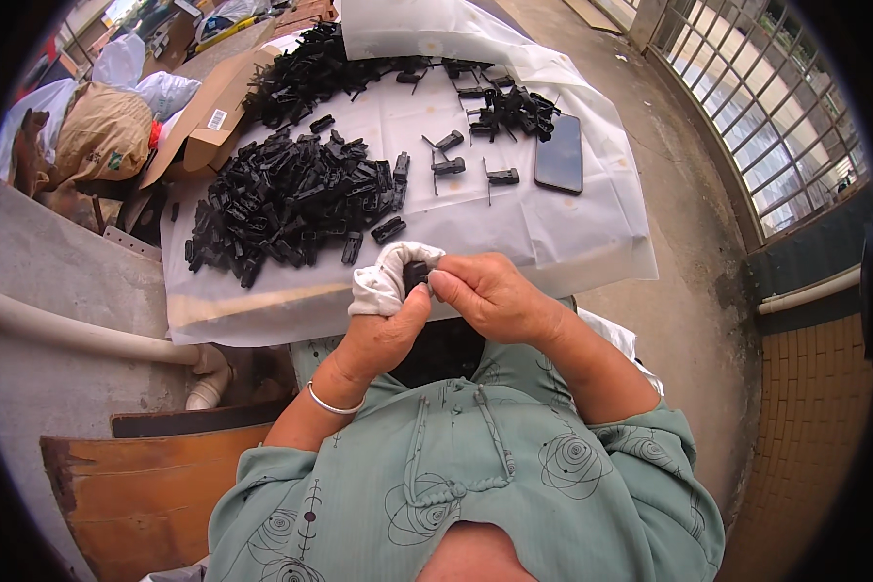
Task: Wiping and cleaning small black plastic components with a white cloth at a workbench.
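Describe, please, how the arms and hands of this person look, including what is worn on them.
Loose grey-green sleeves with dark, thin-lined circular motifs end near the elbows. A slim, pale bangle circles the left wrist. White cloth covers part of the left hand; the right hand shows no glove.

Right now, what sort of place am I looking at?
Probably a makeshift home or small-workshop work area: a sheet-covered table heaped with small black parts, a bare concrete floor, and a barred opening to the right.
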The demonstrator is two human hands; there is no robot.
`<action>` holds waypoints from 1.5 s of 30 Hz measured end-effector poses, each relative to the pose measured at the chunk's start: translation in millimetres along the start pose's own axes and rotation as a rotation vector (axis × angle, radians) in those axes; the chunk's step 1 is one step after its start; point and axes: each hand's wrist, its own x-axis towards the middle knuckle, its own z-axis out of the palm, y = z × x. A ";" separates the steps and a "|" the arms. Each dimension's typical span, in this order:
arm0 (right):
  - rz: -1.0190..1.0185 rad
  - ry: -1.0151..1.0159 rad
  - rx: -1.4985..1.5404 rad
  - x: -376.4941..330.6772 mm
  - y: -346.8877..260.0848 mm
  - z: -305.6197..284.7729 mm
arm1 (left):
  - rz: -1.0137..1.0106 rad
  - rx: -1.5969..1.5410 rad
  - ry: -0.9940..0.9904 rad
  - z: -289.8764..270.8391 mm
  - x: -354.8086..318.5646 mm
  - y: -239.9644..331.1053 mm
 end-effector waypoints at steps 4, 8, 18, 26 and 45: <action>0.021 0.009 -0.098 2.1 -1.0 3.6 | 0.112 0.251 0.004 -1.9 2.0 -9.1; -0.001 0.111 -0.154 10.7 11.9 19.1 | 0.172 0.408 0.049 -4.5 5.2 -12.9; -0.012 0.292 -0.430 58.2 56.7 -13.7 | 0.389 1.074 0.174 -81.6 66.2 3.3; 0.267 0.047 -1.065 104.8 93.9 -47.5 | 0.189 0.749 0.231 -70.1 47.0 -17.6; 0.127 0.012 -1.025 71.9 82.6 -23.7 | -0.450 -0.227 0.116 -58.1 32.0 -40.7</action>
